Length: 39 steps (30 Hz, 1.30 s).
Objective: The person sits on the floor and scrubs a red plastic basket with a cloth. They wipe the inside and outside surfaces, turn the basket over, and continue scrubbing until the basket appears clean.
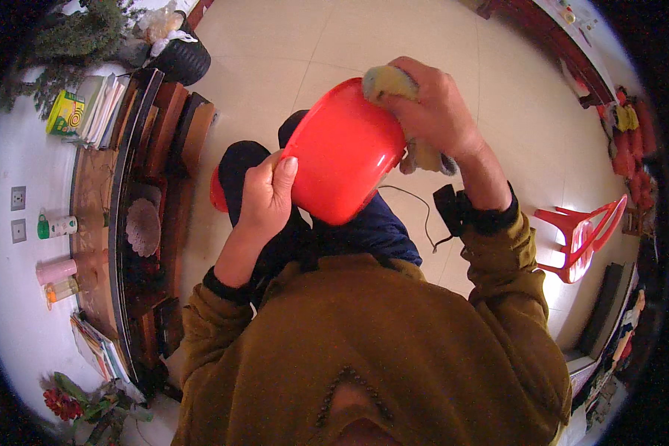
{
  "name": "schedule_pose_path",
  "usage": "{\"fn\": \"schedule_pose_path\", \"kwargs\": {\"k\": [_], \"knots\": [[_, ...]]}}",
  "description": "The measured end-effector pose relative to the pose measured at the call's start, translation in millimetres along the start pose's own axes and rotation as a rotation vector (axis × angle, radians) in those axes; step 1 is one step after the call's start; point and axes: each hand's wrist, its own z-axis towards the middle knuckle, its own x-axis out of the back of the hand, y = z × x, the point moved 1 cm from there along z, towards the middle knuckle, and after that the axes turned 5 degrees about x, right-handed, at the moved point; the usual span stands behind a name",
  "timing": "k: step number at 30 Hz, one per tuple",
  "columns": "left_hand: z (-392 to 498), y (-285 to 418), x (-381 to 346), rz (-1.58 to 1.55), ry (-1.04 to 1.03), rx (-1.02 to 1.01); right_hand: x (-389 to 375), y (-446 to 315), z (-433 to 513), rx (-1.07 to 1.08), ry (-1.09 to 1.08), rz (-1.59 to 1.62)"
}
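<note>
A red plastic basin (343,153) is tilted on its side above my knees, with its smooth outer wall in view. My left hand (270,187) grips its rim at the left, thumb on the outside. On the far side, my right hand (432,106) holds a pale yellow-grey cloth (390,85) against the basin near the rim. More of what looks like the same cloth hangs below that hand, beside the basin's base. The fingertips of my right hand are partly hidden by the cloth.
To the left stands a wooden cabinet (92,223) with books, bottles and a tub on top. A black waste bin (184,58) is at the upper left. A red plastic chair (577,240) stands at the right on the tiled floor, and a dark cord (428,214) lies near my legs.
</note>
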Motion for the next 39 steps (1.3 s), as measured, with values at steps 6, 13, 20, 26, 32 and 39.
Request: {"fn": "schedule_pose_path", "kwargs": {"k": [6,13,20,26,32,39], "knots": [[5,-4,-9,0.021,-0.01,-0.117,-21,-85,-23,0.375,-0.076,-0.202],[7,-7,3,0.005,0.014,-0.052,-29,-69,-22,0.365,0.033,-0.075],[5,-24,15,-0.021,0.077,0.054,-16,22,-26,-0.2,0.129,-0.021],[2,-61,22,-0.449,0.082,0.291,-26,64,-59,-0.376,0.124,0.315],[9,-71,17,-0.711,0.069,0.445,-15,47,-56,-0.223,0.021,0.503],[9,-62,16,-0.682,0.096,0.479,-21,21,-36,-0.207,-0.024,0.212]]}}
